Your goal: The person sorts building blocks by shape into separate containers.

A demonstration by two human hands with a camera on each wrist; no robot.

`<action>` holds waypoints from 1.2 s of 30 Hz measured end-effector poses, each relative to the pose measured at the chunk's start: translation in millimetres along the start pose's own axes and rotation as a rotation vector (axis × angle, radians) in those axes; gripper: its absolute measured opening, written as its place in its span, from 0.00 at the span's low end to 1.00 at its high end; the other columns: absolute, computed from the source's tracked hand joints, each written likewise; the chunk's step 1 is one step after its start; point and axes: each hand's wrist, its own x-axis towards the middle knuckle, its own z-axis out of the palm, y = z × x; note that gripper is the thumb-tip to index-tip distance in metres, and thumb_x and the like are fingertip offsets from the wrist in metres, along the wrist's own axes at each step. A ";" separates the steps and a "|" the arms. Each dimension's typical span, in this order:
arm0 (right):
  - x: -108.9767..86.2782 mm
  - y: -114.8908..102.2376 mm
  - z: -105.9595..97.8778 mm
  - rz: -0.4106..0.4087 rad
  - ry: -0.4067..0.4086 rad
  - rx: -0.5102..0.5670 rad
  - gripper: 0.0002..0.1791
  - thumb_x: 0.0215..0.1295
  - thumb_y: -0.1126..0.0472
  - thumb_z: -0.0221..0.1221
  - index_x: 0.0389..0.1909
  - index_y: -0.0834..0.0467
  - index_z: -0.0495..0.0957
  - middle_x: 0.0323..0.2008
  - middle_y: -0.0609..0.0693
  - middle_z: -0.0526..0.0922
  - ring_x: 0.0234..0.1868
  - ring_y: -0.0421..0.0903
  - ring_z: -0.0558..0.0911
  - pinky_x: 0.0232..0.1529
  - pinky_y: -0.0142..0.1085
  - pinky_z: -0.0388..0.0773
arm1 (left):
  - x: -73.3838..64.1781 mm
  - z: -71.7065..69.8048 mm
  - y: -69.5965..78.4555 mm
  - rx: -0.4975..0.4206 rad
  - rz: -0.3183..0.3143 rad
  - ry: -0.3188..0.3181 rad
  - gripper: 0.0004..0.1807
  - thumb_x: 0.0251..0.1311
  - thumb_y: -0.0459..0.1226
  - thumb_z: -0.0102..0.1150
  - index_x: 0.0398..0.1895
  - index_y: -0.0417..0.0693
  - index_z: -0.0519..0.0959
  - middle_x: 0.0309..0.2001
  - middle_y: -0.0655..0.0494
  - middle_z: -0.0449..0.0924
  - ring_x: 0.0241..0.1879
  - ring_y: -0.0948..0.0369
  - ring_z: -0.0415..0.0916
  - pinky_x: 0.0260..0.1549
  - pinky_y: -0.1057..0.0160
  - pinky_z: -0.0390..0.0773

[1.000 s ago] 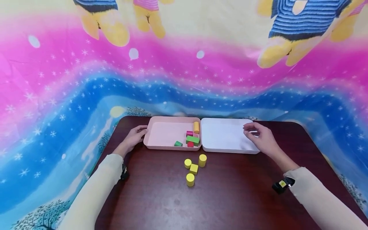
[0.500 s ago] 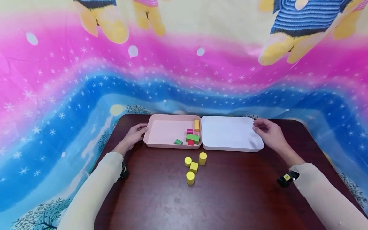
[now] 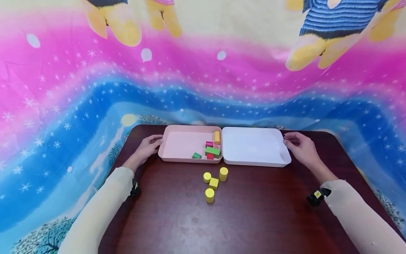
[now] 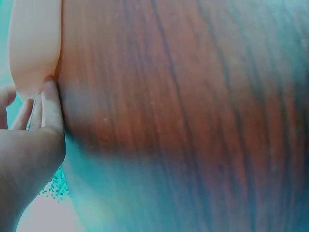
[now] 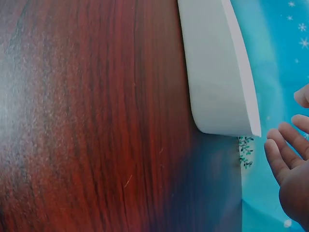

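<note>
My left hand (image 3: 147,149) rests its fairly straight fingertips against the left end of a pink tray (image 3: 180,144). The left wrist view shows those fingers (image 4: 50,104) right at the tray's end wall. To the right, my right hand (image 3: 302,150) is beside the right end of a white tray (image 3: 253,146), its fingers loosely bent. A small gap separates its fingers (image 5: 276,159) from the white tray (image 5: 217,72) in the right wrist view. Inside the pink tray lie an orange cylinder (image 3: 217,137), a green block (image 3: 212,152), a dark green piece (image 3: 196,155) and magenta and red pieces.
Both trays stand side by side at the back of the dark wooden table (image 3: 253,211). In front of them are yellow cylinders (image 3: 209,195) and a yellow cube (image 3: 214,183), grouped near the middle. A patterned cloth (image 3: 203,81) hangs behind the table.
My right hand has moved right, from over the white tray's right part to just beyond its right end. My left hand stays at the pink tray.
</note>
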 end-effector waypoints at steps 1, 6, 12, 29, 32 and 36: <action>0.4 1.1 -0.5 0.002 0.004 -0.002 0.26 0.80 0.48 0.59 0.67 0.62 0.78 0.58 0.62 0.83 0.57 0.60 0.82 0.44 0.16 0.68 | -0.2 -0.3 2.5 -0.004 0.006 0.006 0.29 0.83 0.44 0.52 0.80 0.43 0.65 0.74 0.39 0.69 0.72 0.45 0.71 0.67 0.44 0.74; 1.7 6.1 -2.3 0.021 0.012 0.001 0.27 0.81 0.47 0.57 0.67 0.62 0.77 0.59 0.63 0.82 0.58 0.61 0.81 0.42 0.17 0.69 | 0.2 -0.4 18.3 -0.055 0.059 0.053 0.31 0.82 0.43 0.54 0.80 0.40 0.64 0.76 0.39 0.67 0.74 0.45 0.68 0.70 0.46 0.72; 0.7 9.2 -2.9 0.050 -0.004 0.011 0.29 0.81 0.46 0.56 0.71 0.61 0.75 0.61 0.64 0.81 0.60 0.63 0.80 0.43 0.17 0.69 | -0.7 -1.4 41.3 -0.128 0.179 0.153 0.30 0.80 0.43 0.57 0.79 0.42 0.68 0.74 0.41 0.71 0.71 0.47 0.72 0.68 0.48 0.75; -1.9 20.7 8.9 0.098 -0.047 0.056 0.32 0.82 0.48 0.57 0.76 0.63 0.68 0.64 0.66 0.79 0.62 0.65 0.78 0.51 0.37 0.78 | -31.5 75.3 96.5 -0.020 0.446 -0.093 0.22 0.76 0.33 0.62 0.70 0.38 0.76 0.63 0.39 0.81 0.62 0.48 0.81 0.60 0.55 0.82; -2.3 22.2 11.1 0.100 -0.051 0.077 0.32 0.82 0.49 0.57 0.77 0.64 0.67 0.64 0.67 0.78 0.62 0.65 0.78 0.51 0.34 0.76 | -40.6 95.0 104.3 0.067 0.470 -0.184 0.22 0.75 0.33 0.64 0.69 0.37 0.77 0.63 0.41 0.82 0.62 0.49 0.81 0.61 0.55 0.81; -2.6 23.4 12.6 0.102 -0.053 0.117 0.31 0.82 0.51 0.56 0.76 0.65 0.68 0.64 0.68 0.77 0.62 0.64 0.77 0.48 0.24 0.73 | -53.5 116.8 112.3 0.120 0.439 -0.294 0.24 0.74 0.35 0.65 0.70 0.38 0.77 0.63 0.45 0.82 0.63 0.51 0.80 0.61 0.57 0.81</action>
